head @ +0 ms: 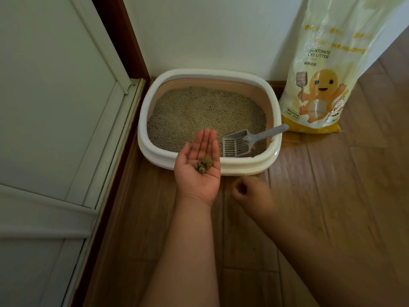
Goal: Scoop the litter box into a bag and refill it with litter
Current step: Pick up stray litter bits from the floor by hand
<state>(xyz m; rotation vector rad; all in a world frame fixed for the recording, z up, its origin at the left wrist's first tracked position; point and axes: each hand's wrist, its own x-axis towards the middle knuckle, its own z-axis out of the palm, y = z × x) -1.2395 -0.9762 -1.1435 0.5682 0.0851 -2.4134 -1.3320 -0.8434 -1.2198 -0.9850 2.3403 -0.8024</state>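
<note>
A white-rimmed litter box (241, 168) stands on the wooden floor against the wall, filled with grey-beige litter (199, 109). A grey slotted scoop (239, 142) lies in its front right corner, the handle leaning on the rim. My left hand (199, 171) is held flat, palm up, over the box's front edge, with a few small litter clumps (203, 165) lying on the palm. My right hand (247, 191) hovers to its right above the floor with fingers curled; nothing shows in it.
A yellow and white bag of bentonite cat litter (321, 69) stands upright against the wall, right of the box. A white door with a dark brown frame (124, 41) lies to the left. Wooden floor (332, 196) stretches to the right and toward me.
</note>
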